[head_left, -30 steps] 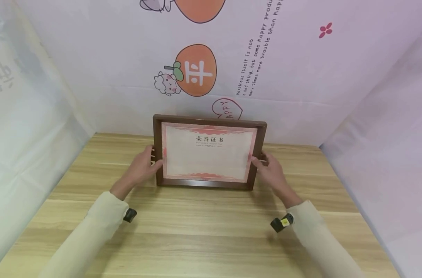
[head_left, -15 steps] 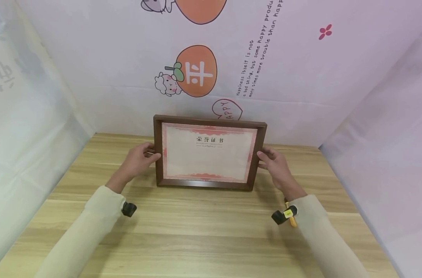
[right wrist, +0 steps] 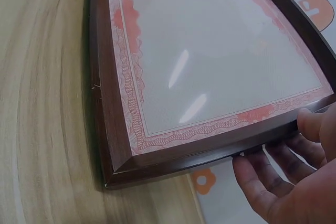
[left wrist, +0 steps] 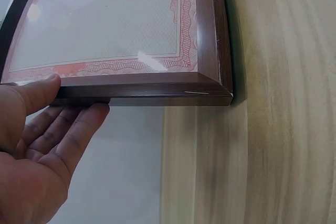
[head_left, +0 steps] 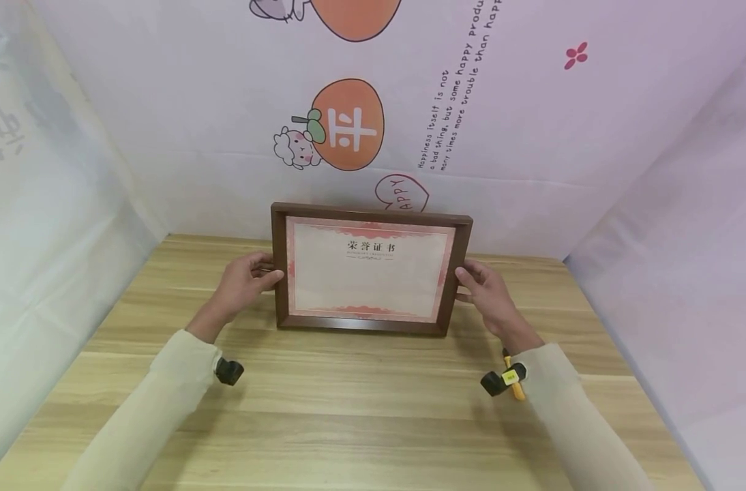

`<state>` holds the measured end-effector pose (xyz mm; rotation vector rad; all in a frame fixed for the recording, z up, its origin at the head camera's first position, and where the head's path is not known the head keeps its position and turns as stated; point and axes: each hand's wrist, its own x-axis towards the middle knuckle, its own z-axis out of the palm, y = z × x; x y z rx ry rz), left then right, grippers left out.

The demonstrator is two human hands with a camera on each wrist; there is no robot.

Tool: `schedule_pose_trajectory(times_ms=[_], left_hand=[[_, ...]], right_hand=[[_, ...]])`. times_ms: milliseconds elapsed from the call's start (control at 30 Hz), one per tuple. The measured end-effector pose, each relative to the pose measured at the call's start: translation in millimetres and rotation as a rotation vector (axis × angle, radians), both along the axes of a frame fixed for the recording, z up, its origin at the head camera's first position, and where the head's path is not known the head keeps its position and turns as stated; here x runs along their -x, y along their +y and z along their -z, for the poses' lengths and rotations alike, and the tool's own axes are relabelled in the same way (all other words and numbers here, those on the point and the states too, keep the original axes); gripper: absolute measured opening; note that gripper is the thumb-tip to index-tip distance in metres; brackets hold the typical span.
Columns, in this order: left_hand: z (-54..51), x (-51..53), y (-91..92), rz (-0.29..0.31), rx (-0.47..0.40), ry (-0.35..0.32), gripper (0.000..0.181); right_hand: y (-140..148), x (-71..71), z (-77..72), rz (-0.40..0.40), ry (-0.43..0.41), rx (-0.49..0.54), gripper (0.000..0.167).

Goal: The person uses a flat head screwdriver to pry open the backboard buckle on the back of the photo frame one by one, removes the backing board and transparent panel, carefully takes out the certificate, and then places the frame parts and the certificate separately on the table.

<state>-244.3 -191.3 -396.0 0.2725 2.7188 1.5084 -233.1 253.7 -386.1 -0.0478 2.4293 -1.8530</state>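
Note:
A brown wooden picture frame (head_left: 362,324) stands on its long lower edge near the back of the table, leaning slightly backward. Behind its glazing is a pink-bordered certificate (head_left: 367,279) with Chinese characters along the top. My left hand (head_left: 243,285) holds the left side piece, thumb at the front edge; in the left wrist view the fingers (left wrist: 79,135) reach behind that side. On the opposite side my right hand (head_left: 488,294) grips the frame likewise, and the right wrist view shows its fingers (right wrist: 257,179) at the back edge. The frame's back is hidden.
A yellow-handled tool (head_left: 517,389) lies by the right wrist, partly covered by the black wrist camera (head_left: 502,380); its kind is unclear. The wood-grain table (head_left: 348,423) meets a printed white backdrop (head_left: 502,218) behind the frame, with white sheets on both sides.
Both hands have shifted slightly outward, thumbs moving from the frame's front face to its outer edges. The yellow-handled tool has come into sight by the right wrist. The frame has stayed put.

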Motion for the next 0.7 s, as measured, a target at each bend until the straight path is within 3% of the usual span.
schedule_pose_trajectory(times_ms=[433, 700], left_hand=[[2.8, -7.6, -4.9, -0.034, -0.036, 0.022, 0.045], [5.9, -13.9, -10.2, -0.001, -0.056, 0.037, 0.049]], right_hand=[[1, -6.2, 5.4, 0.007, 0.070, 0.042, 0.053], [7, -11.4, 12.6, -0.045, 0.152, 0.120, 0.053]])
